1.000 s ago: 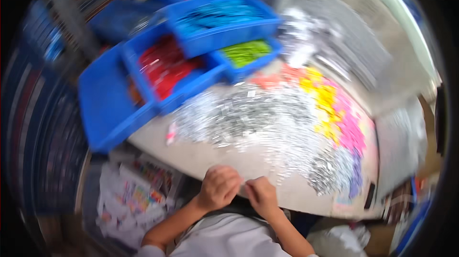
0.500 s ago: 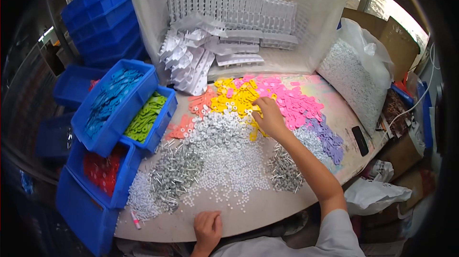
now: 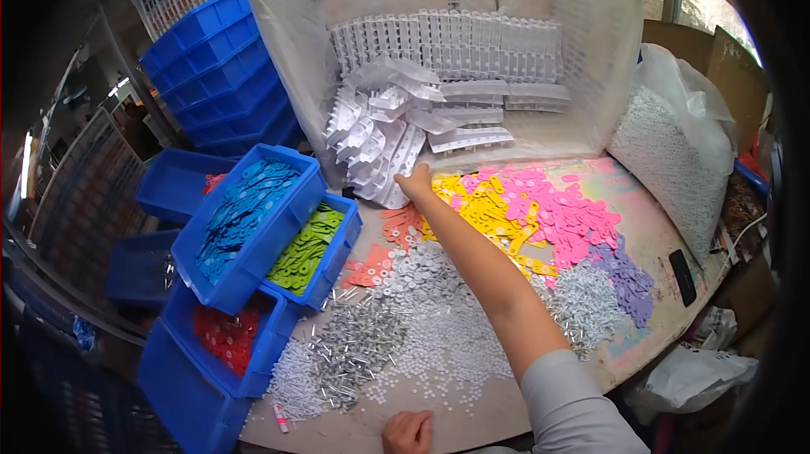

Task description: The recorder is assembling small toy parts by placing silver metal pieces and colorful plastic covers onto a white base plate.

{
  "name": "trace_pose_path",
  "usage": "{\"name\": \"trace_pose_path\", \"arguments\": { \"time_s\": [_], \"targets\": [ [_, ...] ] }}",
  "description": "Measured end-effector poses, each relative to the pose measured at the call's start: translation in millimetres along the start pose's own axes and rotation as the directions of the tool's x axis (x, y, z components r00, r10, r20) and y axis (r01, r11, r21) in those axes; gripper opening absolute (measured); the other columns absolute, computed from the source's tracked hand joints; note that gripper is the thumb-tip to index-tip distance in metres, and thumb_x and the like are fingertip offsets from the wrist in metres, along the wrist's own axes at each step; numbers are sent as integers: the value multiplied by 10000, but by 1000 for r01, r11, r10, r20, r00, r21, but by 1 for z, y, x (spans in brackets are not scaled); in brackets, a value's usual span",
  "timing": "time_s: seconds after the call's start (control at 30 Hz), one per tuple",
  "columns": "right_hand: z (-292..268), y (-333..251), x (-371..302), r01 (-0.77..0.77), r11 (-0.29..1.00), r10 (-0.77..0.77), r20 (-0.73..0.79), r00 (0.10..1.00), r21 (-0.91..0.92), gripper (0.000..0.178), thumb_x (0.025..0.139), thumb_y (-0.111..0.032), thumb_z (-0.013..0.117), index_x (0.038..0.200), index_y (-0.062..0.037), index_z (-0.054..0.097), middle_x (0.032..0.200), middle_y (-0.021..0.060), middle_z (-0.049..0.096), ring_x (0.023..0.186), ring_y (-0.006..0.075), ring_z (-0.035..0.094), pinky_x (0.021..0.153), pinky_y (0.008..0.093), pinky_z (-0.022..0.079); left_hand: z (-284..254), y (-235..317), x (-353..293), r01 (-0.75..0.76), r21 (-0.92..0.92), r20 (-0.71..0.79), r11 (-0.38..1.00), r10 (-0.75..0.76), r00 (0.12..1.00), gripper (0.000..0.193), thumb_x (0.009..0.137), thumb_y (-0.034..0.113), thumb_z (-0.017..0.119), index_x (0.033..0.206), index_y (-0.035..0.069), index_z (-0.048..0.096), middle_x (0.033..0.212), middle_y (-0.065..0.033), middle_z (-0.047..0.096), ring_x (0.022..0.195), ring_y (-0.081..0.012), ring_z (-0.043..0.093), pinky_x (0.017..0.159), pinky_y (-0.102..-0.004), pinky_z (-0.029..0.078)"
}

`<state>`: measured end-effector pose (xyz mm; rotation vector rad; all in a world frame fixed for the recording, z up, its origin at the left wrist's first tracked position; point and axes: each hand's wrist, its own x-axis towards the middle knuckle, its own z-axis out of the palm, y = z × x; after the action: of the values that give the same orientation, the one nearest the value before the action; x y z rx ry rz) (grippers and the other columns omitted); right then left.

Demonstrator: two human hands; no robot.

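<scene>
My right hand reaches across the table to the heap of white plastic strips. Its fingers are closed at the edge of the lowest white plastic strip, partly hiding it. Close under that forearm lie yellow tags and coral tags. At the table's near edge rests my left hand, its fingers curled in; whatever may be inside is hidden. Small white round pieces, metal pins and pale grey caps are spread between the hands.
Blue bins with blue tags, green tags and red tags stand at left. Pink tags and purple tags lie at right, near a black phone-like object. A full clear bag leans at the back right.
My right hand has moved from the yellow tags to the left and farther back, onto the white strips. The left hand stays curled at the near edge. The whole view has shifted.
</scene>
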<state>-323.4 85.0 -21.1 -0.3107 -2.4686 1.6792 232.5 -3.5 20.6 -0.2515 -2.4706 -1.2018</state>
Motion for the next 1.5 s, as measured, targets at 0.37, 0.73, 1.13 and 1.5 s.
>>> {"name": "trace_pose_path", "arguments": {
  "time_s": [0.37,0.73,1.13,1.5],
  "targets": [
    [-48,-33,-4,-157,776,-88,352,932,611,298,952,-71,570,1206,65,648,1083,162,734,956,310,762,801,465,634,-4,-4,-2,58,-32,-4,998,-59,998,91,896,-19,689,979,4,719,847,-193,674,768,-408,648,691,-479,525],
    [-272,-48,-88,-115,802,52,122,991,586,359,996,-109,541,1317,51,564,1113,163,718,967,261,754,770,403,634,-1,-5,-7,104,-143,22,984,-102,995,105,925,-15,684,1018,9,726,900,-197,702,810,-370,690,718,-450,548],
    [-255,-3,-414,974,105,-817,541,199,-199,294,873,-197,735,1163,-154,716,1311,18,706,1221,240,628,1028,410,503,-32,-17,15,563,-826,535,17,-289,794,697,1073,403,561,1569,24,251,1345,-218,647,1176,-259,667,1017,-387,518],
    [-270,32,-409,652,630,-585,295,756,-422,347,799,-18,730,1137,-90,693,1153,114,664,1146,342,584,986,485,460,7,-6,3,553,-626,328,550,-458,826,693,934,-108,639,1519,32,295,1278,-176,642,1147,-216,681,933,-319,583]
  ]
}}
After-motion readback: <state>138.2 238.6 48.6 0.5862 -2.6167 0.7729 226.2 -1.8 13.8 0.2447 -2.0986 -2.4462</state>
